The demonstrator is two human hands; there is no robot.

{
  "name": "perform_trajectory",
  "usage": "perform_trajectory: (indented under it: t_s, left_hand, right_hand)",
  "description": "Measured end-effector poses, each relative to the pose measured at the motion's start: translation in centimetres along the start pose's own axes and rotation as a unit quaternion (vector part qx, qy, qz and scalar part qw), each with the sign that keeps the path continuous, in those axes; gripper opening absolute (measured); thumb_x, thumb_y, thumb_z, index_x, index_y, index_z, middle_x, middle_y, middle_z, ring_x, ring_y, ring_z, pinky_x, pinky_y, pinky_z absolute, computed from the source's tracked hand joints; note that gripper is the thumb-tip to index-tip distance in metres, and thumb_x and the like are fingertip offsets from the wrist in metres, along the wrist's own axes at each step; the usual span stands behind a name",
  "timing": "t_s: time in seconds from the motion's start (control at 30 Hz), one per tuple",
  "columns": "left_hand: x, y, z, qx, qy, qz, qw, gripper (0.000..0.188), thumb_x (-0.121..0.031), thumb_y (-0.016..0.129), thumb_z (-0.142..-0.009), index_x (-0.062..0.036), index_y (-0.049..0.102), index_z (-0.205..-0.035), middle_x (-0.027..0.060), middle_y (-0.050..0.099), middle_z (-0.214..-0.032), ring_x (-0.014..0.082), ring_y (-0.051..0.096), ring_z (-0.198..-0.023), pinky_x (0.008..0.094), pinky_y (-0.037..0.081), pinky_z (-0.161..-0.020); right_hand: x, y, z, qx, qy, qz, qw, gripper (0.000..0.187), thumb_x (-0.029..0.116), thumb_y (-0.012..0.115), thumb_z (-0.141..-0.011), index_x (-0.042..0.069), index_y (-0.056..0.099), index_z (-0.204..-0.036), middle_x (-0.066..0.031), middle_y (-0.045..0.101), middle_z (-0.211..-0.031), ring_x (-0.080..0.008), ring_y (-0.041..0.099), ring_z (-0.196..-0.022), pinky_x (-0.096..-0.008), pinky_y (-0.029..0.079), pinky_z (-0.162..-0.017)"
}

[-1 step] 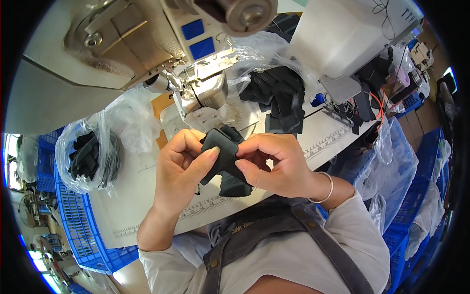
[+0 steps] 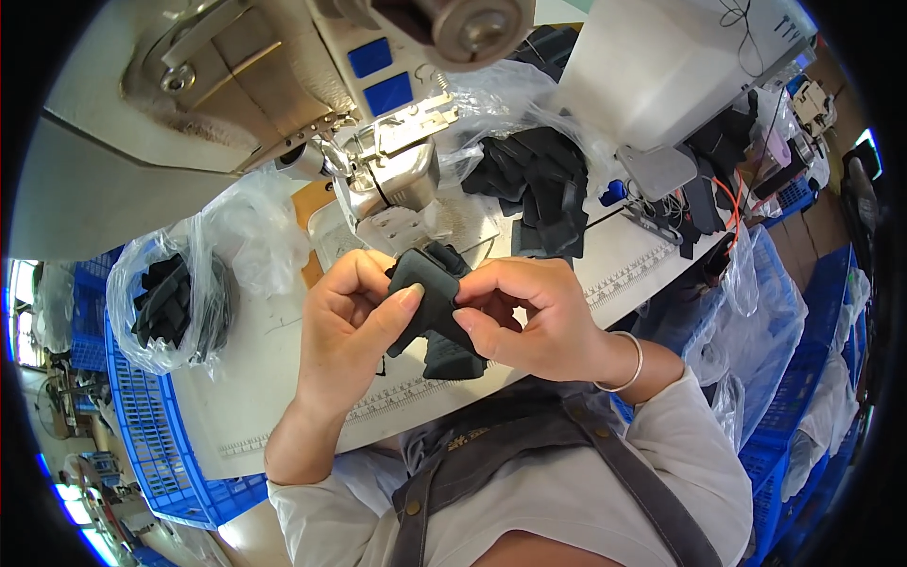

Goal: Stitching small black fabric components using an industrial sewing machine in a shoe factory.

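Between both hands, above the front part of the white table, are black fabric pieces [image 2: 427, 295] with rounded corners, overlapping one another. My left hand [image 2: 351, 317] is closed on them, its thumb lying flat across the top piece. My right hand [image 2: 529, 307] pinches their right edge between thumb and fingers; the fingertips are partly hidden behind the fabric. Just beyond the hands stands a sewing machine [image 2: 392, 175] with a metal bed and needle area. A heap of similar black pieces [image 2: 539, 184] lies to its right.
On the left, a clear plastic bag [image 2: 170, 302] holds more black pieces. A blue crate [image 2: 151, 430] stands beside the table's left edge, and blue crates [image 2: 770, 454] with plastic liners are at the right. A ruler strip [image 2: 387, 397] runs along the table's front edge [image 2: 231, 463].
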State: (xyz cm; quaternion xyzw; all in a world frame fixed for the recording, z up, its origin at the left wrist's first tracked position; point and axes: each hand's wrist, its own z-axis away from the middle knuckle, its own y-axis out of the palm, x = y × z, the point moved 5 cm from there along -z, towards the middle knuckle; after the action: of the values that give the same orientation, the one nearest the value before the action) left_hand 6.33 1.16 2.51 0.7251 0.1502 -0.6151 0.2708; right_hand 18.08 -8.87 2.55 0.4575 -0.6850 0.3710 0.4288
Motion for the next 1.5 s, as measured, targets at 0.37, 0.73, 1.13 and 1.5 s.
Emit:
perform_trajectory:
  t_s: [0.37,0.73,1.13,1.5]
  left_hand:
    - [-1.4,0.9,0.3,-0.036,0.008,-0.051,0.998,0.011,0.0,0.059,-0.08,-0.0008,0.048,-0.08,0.0036,0.053,-0.084,0.0052,0.051,-0.073,0.0181,0.042,-0.062]
    - [-1.5,-0.1,0.2,-0.018,-0.016,-0.115,0.993,0.014,-0.013,0.055,-0.087,0.0011,0.054,-0.088,0.0021,0.057,-0.069,0.0044,0.054,-0.057,0.0172,0.042,-0.05]
    - [-3.8,-4.1,-4.2,-0.049,-0.086,0.001,0.995,0.017,-0.016,0.057,-0.078,-0.0001,0.06,-0.086,0.0017,0.056,-0.063,0.0049,0.046,-0.042,0.0171,0.036,-0.037]
    - [-4.0,-4.3,-5.0,-0.054,-0.087,-0.037,0.994,0.016,-0.011,0.059,-0.077,-0.0019,0.059,-0.09,0.0026,0.058,-0.066,0.0046,0.046,-0.043,0.0171,0.036,-0.037]
  right_hand:
    - [-0.6,-0.3,-1.2,0.03,-0.024,0.012,0.999,0.015,0.01,0.06,-0.081,-0.001,0.057,-0.071,-0.0015,0.049,-0.055,-0.0052,0.039,-0.044,-0.0213,0.028,-0.04]
    - [0.5,0.0,-2.4,-0.016,-0.114,0.078,0.99,0.012,0.007,0.06,-0.079,-0.001,0.058,-0.071,-0.0052,0.045,-0.052,-0.0104,0.038,-0.042,-0.0246,0.028,-0.039]
    - [-0.1,2.5,-6.7,-0.031,0.097,-0.16,0.982,0.025,0.014,0.055,-0.084,0.0,0.056,-0.062,0.0005,0.051,-0.052,-0.0022,0.041,-0.044,-0.0186,0.028,-0.04]
    - [-0.3,2.3,-6.8,-0.052,0.094,-0.176,0.978,0.025,0.012,0.054,-0.083,0.0,0.056,-0.061,-0.0004,0.054,-0.053,-0.0039,0.047,-0.048,-0.0201,0.035,-0.044]
